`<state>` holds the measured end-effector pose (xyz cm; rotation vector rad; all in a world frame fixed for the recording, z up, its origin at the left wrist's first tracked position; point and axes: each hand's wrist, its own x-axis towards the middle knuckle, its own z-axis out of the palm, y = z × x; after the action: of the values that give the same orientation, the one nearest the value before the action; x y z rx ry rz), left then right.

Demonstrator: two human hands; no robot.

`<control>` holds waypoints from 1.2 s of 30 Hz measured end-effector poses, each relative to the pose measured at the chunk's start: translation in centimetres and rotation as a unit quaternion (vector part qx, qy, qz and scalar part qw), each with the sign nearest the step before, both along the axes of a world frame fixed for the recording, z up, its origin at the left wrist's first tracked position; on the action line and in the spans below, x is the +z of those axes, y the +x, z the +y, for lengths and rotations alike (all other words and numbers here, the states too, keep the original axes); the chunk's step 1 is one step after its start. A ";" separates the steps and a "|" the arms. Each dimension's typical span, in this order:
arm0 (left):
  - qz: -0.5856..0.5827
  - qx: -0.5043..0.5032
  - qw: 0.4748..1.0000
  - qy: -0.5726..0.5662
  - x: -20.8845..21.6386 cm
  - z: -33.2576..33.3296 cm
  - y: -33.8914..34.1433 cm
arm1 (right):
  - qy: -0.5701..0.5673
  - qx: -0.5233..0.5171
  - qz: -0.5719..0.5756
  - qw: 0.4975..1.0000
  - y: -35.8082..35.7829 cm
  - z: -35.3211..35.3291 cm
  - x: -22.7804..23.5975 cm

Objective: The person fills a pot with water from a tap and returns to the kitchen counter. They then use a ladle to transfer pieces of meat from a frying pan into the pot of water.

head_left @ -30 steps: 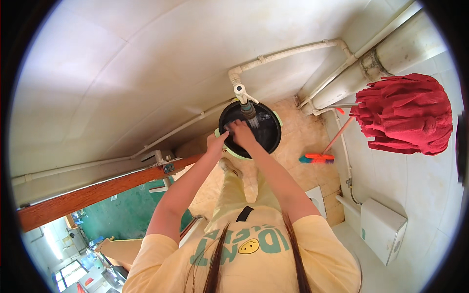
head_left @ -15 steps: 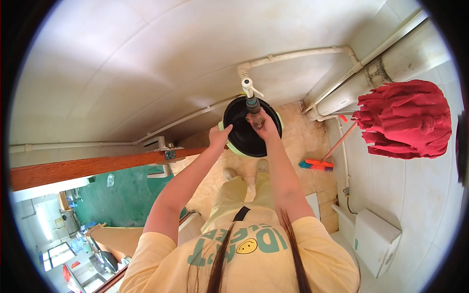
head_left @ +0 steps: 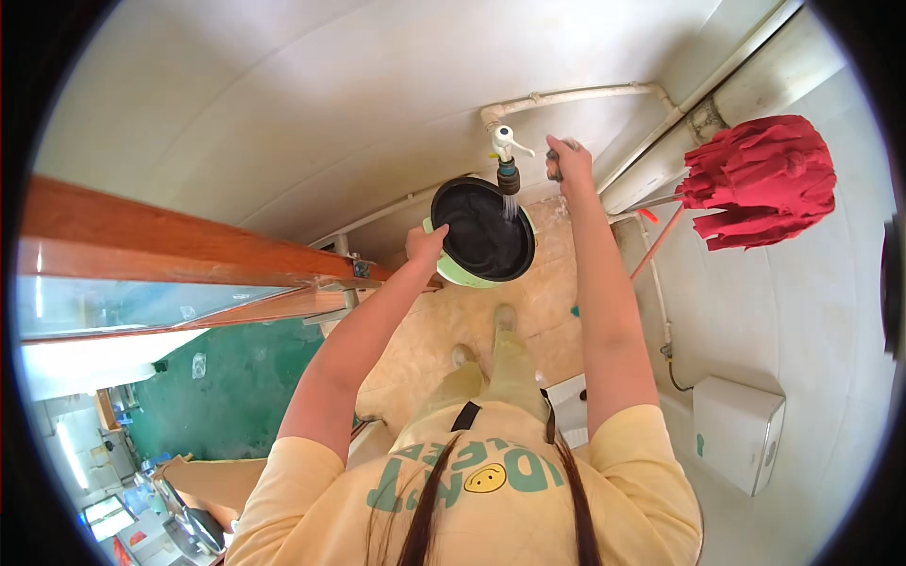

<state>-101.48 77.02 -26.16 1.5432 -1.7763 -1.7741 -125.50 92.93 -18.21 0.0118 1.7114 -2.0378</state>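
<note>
My left hand [head_left: 428,244] grips the near-left rim of a pot [head_left: 458,271], pale green outside and black inside, with the thumb over the edge. The pot is tilted under a white-handled tap [head_left: 505,143]. A stream of water [head_left: 511,207] runs from the dark spout into it. Raised to the right of the tap, my right hand [head_left: 573,164] is closed around a small dark wad that looks like a steel-wool scourer [head_left: 554,168]. The fingers partly hide the wad. This hand is apart from both tap and pot.
A red mop head [head_left: 760,184] hangs at the right, with a red-handled broom [head_left: 658,245] below it. A white pipe [head_left: 585,94] runs along the wall. An orange-brown wooden door frame [head_left: 170,236] stands at the left. A white tank [head_left: 739,429] is at the lower right.
My right hand has left the pot and moved up and right past the tap with the wad. Water now streams from the spout. The pot, still in my left hand, has tilted and shifted slightly.
</note>
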 end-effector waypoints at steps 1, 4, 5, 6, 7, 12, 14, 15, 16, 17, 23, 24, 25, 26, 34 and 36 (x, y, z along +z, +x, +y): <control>0.000 0.003 1.000 0.004 0.7 0.1 0.2 | 0.030 0.006 0.034 0.999 -0.1 -0.6 1.0; 0.000 0.006 1.000 0.001 1.7 0.2 1.0 | 0.309 -0.025 0.332 0.891 -0.2 -2.6 0.9; 0.002 0.000 1.000 -0.010 1.6 0.2 0.9 | 0.323 0.004 0.324 0.889 -0.3 -2.7 0.9; 0.001 -0.005 1.000 -0.022 2.3 0.3 1.0 | 0.335 0.035 0.314 0.888 0.1 -3.0 1.4; -0.010 -0.021 0.999 -0.029 2.9 0.5 1.2 | 0.347 0.066 0.303 0.885 0.4 -3.2 1.9; -0.051 -0.060 0.990 -0.121 3.8 -0.3 1.7 | 0.466 0.080 0.351 0.808 5.1 -5.2 3.4; -0.051 -0.093 0.974 -0.201 4.0 -0.3 1.3 | 0.479 0.050 0.424 0.767 5.4 -5.0 1.9; -0.053 -0.104 0.963 -0.242 4.2 -0.3 1.1 | 0.439 0.072 0.398 0.803 5.0 -4.7 1.8; -0.064 -0.111 0.945 -0.300 4.3 -0.1 0.8 | 0.397 0.093 0.370 0.835 4.3 -4.0 1.8; -0.076 -0.118 0.924 -0.357 4.5 0.1 0.5 | 0.354 0.114 0.340 0.864 3.6 -3.3 1.8; -0.123 -0.207 0.816 -0.526 7.0 0.3 0.3 | -0.038 0.085 0.011 0.996 2.8 1.8 2.0; -0.127 -0.222 0.798 -0.545 7.5 0.4 0.2 | -0.082 0.078 -0.021 0.993 3.0 2.5 3.0; -0.121 -0.227 0.786 -0.562 7.8 0.5 0.1 | -0.127 0.123 -0.047 0.983 2.0 3.3 2.5; -0.115 -0.233 0.774 -0.578 8.0 0.6 0.1 | -0.171 0.167 -0.074 0.968 0.8 4.4 1.5; -0.100 -0.249 0.662 -0.700 9.5 1.6 0.1 | -0.267 0.148 -0.043 0.951 -1.9 6.0 7.9; -0.113 -0.256 0.636 -0.719 9.9 2.2 0.4 | -0.271 0.155 -0.022 0.950 -2.7 6.5 9.9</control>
<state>-101.12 79.17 -16.29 0.4880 -2.6530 0.2351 -128.19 99.44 -8.27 -0.3653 0.9990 -2.1667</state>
